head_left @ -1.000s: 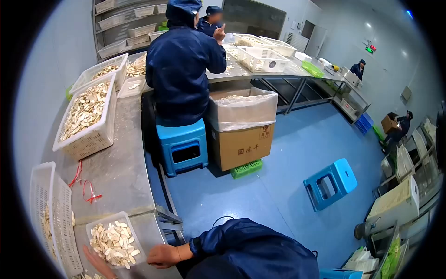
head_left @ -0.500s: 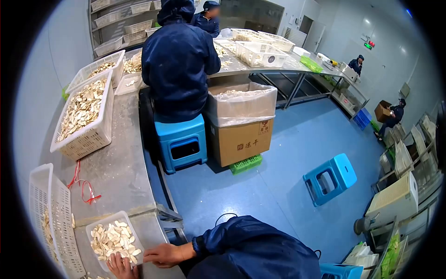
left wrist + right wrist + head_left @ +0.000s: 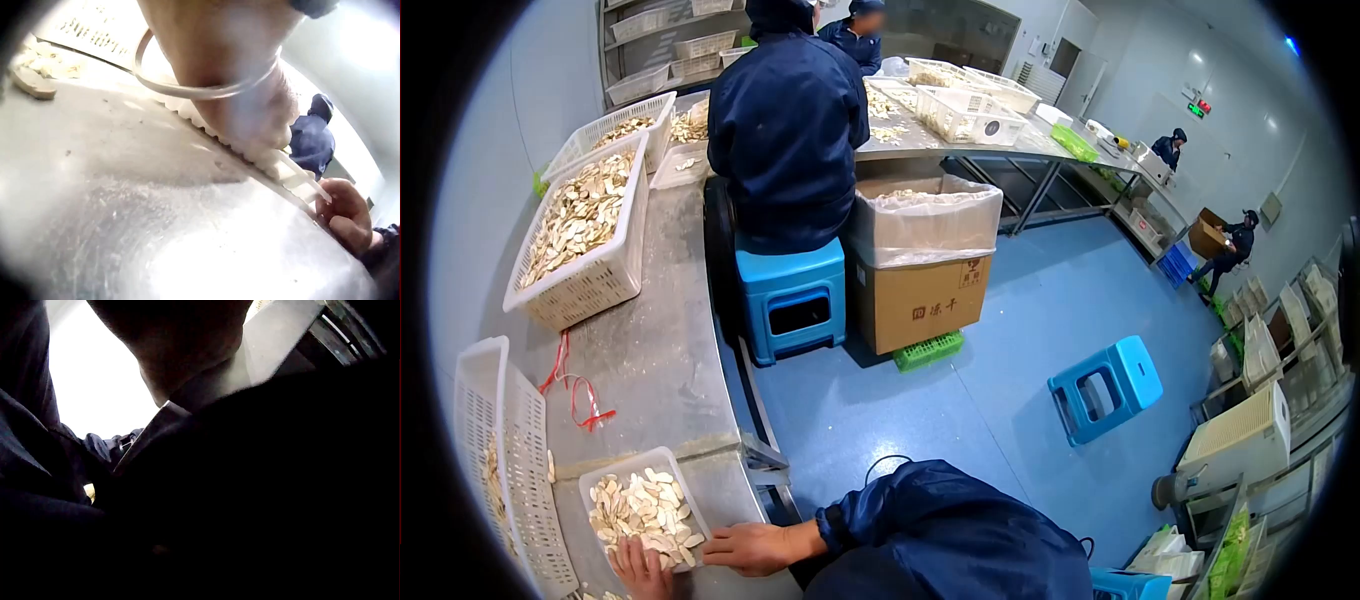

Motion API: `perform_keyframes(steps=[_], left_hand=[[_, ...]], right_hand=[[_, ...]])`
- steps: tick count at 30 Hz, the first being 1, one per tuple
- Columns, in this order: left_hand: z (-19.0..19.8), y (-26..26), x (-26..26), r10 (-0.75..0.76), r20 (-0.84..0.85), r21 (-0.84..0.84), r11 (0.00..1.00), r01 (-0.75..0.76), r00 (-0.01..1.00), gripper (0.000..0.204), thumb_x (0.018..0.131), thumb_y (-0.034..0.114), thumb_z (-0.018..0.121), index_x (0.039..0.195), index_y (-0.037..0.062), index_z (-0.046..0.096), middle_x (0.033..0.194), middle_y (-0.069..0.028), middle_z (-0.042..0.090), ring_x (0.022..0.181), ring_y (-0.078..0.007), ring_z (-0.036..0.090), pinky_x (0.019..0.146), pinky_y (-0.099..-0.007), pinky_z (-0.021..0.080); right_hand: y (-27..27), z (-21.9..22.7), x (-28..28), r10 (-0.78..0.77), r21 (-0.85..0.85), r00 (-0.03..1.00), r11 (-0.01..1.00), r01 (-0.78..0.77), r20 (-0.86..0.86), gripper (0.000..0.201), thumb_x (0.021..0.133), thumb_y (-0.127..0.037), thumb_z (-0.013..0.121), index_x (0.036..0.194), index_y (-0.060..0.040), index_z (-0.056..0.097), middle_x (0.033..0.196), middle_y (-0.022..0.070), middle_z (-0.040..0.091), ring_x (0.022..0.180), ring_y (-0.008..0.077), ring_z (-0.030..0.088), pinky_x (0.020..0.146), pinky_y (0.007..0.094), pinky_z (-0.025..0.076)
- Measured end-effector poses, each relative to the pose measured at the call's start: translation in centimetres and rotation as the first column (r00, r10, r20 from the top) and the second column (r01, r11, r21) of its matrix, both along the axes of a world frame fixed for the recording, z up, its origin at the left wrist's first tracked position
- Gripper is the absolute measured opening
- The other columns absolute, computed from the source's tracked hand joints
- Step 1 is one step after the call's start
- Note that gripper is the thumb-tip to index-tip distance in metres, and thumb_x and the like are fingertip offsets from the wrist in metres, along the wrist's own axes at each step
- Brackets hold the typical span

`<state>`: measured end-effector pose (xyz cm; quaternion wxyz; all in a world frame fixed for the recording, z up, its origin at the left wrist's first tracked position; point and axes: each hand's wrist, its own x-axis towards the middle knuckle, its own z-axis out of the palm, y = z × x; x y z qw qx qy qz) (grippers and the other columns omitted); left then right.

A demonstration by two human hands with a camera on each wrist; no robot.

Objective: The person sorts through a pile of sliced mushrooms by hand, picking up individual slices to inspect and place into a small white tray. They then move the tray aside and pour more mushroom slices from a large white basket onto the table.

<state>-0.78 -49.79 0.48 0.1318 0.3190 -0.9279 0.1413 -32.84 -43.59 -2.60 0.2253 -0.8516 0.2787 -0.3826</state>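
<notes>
A shallow white plastic tray [image 3: 687, 483] of pale, brown-edged dried slices [image 3: 638, 505] sits on the steel table. My left hand [image 3: 640, 572] rests its spread fingers on the slices at the near side. At the right rim, my right hand [image 3: 750, 548] holds the tray's edge between thumb and curled fingers. The left wrist view shows my left hand [image 3: 240, 94] from below with a bangle round the wrist, its fingertips hidden, and my right hand [image 3: 344, 212] at the rim. In the right wrist view, my right hand [image 3: 181, 344] is mostly dark.
A white perforated basket [image 3: 525, 440] stands left of the tray. Red ribbon [image 3: 585, 400] lies farther up the table [image 3: 670, 370]. Beyond are a basket full of slices [image 3: 615, 265], a seated person [image 3: 785, 130] and a lined carton [image 3: 925, 305]. A blue stool [image 3: 1105, 390] stands on the floor.
My left hand has come from the tray's left side onto the slices at its near side. My right hand has shifted slightly left, to the rim. A far person carrying a box has walked.
</notes>
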Motion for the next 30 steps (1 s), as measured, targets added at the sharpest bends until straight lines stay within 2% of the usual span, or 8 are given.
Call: perform_keyframes(steps=[8,11,14,23,26,28,29,30], left_hand=[[2.3,-1.1,-0.7,0.104,0.026,0.074,0.992,-0.106,0.994,0.056,0.087,0.025,0.069,0.137,0.0069,0.053,0.15,-0.0214,0.047,0.14,-0.0437,0.042,0.116,-0.0628,0.029],[-0.6,-3.3,0.6,-0.103,-0.025,-0.204,0.974,0.096,0.994,0.057,0.098,0.031,0.053,0.146,0.0016,0.044,0.155,-0.0239,0.038,0.146,-0.0415,0.033,0.122,-0.0558,0.02],[2.7,-1.1,-1.4,0.096,-0.003,0.097,0.991,-0.095,0.995,0.06,0.082,0.023,0.07,0.138,0.0063,0.054,0.15,-0.0226,0.047,0.141,-0.0432,0.041,0.116,-0.0625,0.028],[4.9,-0.8,-5.3,0.122,0.072,0.197,0.971,-0.134,0.99,0.071,0.081,0.04,0.075,0.139,0.0064,0.054,0.151,-0.0223,0.046,0.143,-0.0431,0.038,0.118,-0.0622,0.025],[5.7,-0.8,-7.0,0.097,0.054,0.038,0.994,-0.099,0.994,0.067,0.088,0.04,0.071,0.142,0.0072,0.052,0.141,-0.0196,0.055,0.132,-0.0367,0.05,0.113,-0.0557,0.035],[1.2,-1.2,-3.5,0.215,0.041,0.159,0.963,-0.218,0.976,0.062,0.089,0.032,0.063,0.142,0.0029,0.049,0.155,-0.023,0.039,0.146,-0.0417,0.033,0.121,-0.058,0.02],[0.7,-1.1,-3.7,0.267,-0.047,0.245,0.937,-0.248,0.962,0.066,0.078,0.034,0.07,0.134,0.0049,0.052,0.154,-0.0237,0.04,0.145,-0.0452,0.034,0.119,-0.066,0.018],[0.8,-1.0,-3.6,0.235,-0.091,0.199,0.956,-0.214,0.968,0.061,0.078,0.032,0.069,0.131,0.0056,0.054,0.153,-0.0232,0.041,0.144,-0.0449,0.035,0.119,-0.0648,0.02]], right_hand=[[-0.1,-0.8,0.2,-0.008,0.019,1.0,1.0,0.008,0.028,0.038,0.083,-0.005,0.061,0.12,-0.0027,0.055,0.12,0.0125,0.058,0.107,0.0317,0.058,0.086,0.0408,0.052],[0.2,-0.1,-0.2,-0.022,0.057,0.998,0.998,0.019,0.055,0.038,0.083,-0.004,0.061,0.121,-0.003,0.056,0.121,0.0123,0.057,0.107,0.0318,0.058,0.086,0.0408,0.052],[0.2,0.1,-0.1,-0.042,0.066,0.997,0.997,0.037,0.07,0.039,0.082,-0.003,0.06,0.12,-0.0035,0.056,0.121,0.0119,0.056,0.106,0.0317,0.059,0.085,0.0409,0.052],[0.2,-1.0,0.2,-0.058,0.043,0.996,0.998,0.055,0.062,0.037,0.078,-0.003,0.061,0.115,-0.0045,0.057,0.116,0.0129,0.057,0.105,0.0322,0.06,0.083,0.0415,0.053],[0.2,-0.7,-0.2,-0.037,0.065,0.999,0.997,0.036,0.021,0.037,0.079,-0.003,0.06,0.116,-0.0047,0.057,0.116,0.0141,0.058,0.105,0.0336,0.06,0.083,0.0417,0.053],[0.0,-2.1,0.3,0.027,0.116,0.999,0.993,-0.03,0.024,0.041,0.082,-0.007,0.059,0.123,-0.0053,0.057,0.122,0.0168,0.058,0.111,0.0357,0.06,0.087,0.0416,0.053],[-0.2,-4.2,0.4,-0.003,-0.03,0.996,1.0,0.005,0.094,0.043,0.086,-0.01,0.058,0.128,-0.0024,0.054,0.127,0.0216,0.055,0.111,0.0394,0.059,0.089,0.0441,0.052],[0.0,-3.1,0.1,0.05,0.147,0.999,0.988,-0.047,-0.015,0.047,0.089,-0.012,0.057,0.135,-0.0025,0.052,0.131,0.0215,0.055,0.114,0.0393,0.058,0.091,0.043,0.053]])
